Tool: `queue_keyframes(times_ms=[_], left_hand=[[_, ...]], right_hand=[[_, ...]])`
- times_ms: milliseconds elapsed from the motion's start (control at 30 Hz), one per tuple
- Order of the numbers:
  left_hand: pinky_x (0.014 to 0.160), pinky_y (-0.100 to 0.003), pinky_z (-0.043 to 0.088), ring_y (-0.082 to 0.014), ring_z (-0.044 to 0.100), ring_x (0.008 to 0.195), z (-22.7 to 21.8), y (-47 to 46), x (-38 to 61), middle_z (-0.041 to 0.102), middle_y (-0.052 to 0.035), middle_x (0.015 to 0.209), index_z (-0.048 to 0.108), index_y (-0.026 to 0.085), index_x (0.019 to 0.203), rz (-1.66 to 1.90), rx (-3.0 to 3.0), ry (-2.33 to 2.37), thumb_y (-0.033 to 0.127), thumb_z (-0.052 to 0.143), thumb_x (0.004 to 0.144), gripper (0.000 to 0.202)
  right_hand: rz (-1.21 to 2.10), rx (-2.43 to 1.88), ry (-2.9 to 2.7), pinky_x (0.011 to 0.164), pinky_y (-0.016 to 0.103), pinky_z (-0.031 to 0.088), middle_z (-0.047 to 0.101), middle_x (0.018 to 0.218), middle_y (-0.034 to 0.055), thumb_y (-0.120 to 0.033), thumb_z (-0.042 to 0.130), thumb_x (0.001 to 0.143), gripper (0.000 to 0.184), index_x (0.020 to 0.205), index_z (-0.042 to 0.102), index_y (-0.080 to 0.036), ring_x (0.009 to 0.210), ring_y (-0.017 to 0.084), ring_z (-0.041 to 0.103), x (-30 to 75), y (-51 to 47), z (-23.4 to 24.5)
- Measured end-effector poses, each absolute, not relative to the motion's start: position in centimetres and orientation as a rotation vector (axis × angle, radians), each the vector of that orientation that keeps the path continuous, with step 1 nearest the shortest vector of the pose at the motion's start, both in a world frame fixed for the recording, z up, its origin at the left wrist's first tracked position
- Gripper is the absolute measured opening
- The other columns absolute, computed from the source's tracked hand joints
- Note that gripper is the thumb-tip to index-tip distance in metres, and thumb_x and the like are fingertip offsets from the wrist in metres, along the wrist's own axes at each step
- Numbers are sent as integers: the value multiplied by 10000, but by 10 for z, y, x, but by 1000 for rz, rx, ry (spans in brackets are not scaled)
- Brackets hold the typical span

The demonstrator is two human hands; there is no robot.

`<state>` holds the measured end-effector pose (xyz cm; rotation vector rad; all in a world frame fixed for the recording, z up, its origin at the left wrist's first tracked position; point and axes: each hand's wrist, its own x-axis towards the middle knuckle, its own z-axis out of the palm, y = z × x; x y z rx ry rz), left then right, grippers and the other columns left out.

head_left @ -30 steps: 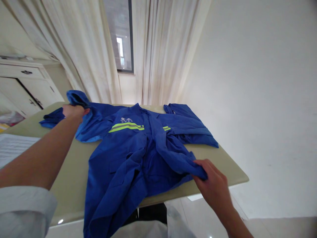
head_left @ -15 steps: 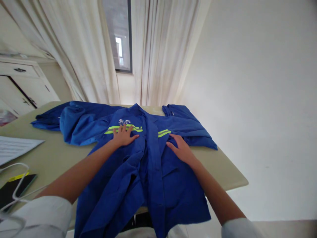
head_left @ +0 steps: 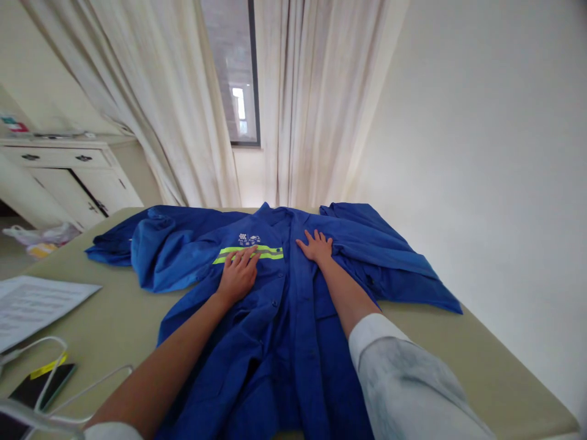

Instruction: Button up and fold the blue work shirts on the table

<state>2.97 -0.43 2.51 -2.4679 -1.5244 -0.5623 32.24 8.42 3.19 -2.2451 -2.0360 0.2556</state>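
Seen from head height: resting a flat, unclenched left hand point(head_left: 237, 276) and a flat, spread-fingered right hand point(head_left: 317, 247) on a blue cloth jacket point(head_left: 300, 305), laid out with collar point(head_left: 265, 209) near the far edge of a beige, smooth-topped table point(head_left: 119, 318).

To me this room seems to be part of a home: long cream curtains point(head_left: 174, 110) hang on both sides of a dark-framed window point(head_left: 229, 67), a whitish cabinet point(head_left: 57, 157) with ornate dark handles point(head_left: 83, 158) stands nearby, and the wall point(head_left: 481, 153) is plain and pale.
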Motion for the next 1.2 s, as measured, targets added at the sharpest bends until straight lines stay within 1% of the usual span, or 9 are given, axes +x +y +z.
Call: queue_keyframes(times_ms=[167,333,433,533,667,800,967,1067,1200], left_hand=[[1019,-451,556,-283,679,1144,54,-42,39,731,-128,1220,666,247,1380,-812,-2592,-1614,199,341,1034,477],[1003,-433,591,-259,720,1119,59,-183,38,756,-60,1223,617,459,1446,-484,-3108,-1314,440,479,1011,457],[950,-523,606,-374,697,1182,39,-248,20,719,-112,1343,444,502,1587,-256,-3112,-1294,727,759,686,981],[1062,-544,551,-370,658,1282,27,-258,-11,651,-128,1472,307,409,1668,-279,-2913,-1534,623,747,767,1026],[1225,-664,339,-420,551,1412,32,-235,-33,571,-177,1553,451,308,1628,-312,-2763,-1582,635,655,865,854],[1277,-639,273,-439,482,1468,40,-236,-1,583,-225,1526,607,178,1509,-269,-2866,-1382,719,673,841,862],[1159,-488,497,-314,606,1362,42,-272,24,646,-158,1476,691,200,1396,-221,-3049,-1084,336,608,938,485],[1149,-503,508,-289,654,1295,45,-297,7,684,-105,1436,715,288,1357,-284,-3095,-976,298,606,927,443],[1090,-448,550,-263,674,1255,54,-305,-17,712,-16,1401,709,412,1337,-325,-3105,-1056,419,641,944,399]], right_hand=[[157,-2094,-2019,1206,587,258,360,1702,183,-588,321,1092,675,1651,384,-214,1530,349,371,326,85,39],[181,-1669,-2096,1179,475,369,514,1586,174,-383,435,1084,500,1529,514,-168,1450,289,468,323,12,63],[454,-1368,-2311,1154,415,432,640,1397,144,-479,491,1076,442,1383,632,-193,1324,266,575,317,-86,77],[729,-1256,-2551,1167,458,444,608,1454,134,-660,746,878,748,1482,577,-252,1341,319,572,314,-196,80],[750,-1405,-2654,1274,600,272,297,1729,168,-503,921,706,1186,1689,295,-285,1587,417,273,318,-280,64],[737,-1337,-2682,1287,541,276,340,1722,118,-203,748,831,947,1676,333,-310,1594,332,296,327,-289,56],[774,-1373,-2637,1121,442,489,717,1331,113,-41,516,895,525,1346,706,-232,1248,261,658,347,-285,92],[898,-1306,-2506,1051,383,521,749,1211,80,-58,476,940,463,1273,732,-254,1155,228,691,366,-293,121],[1119,-1353,-2470,1028,380,535,739,1213,66,-363,771,868,425,1280,739,-263,1112,259,702,380,-299,129]])
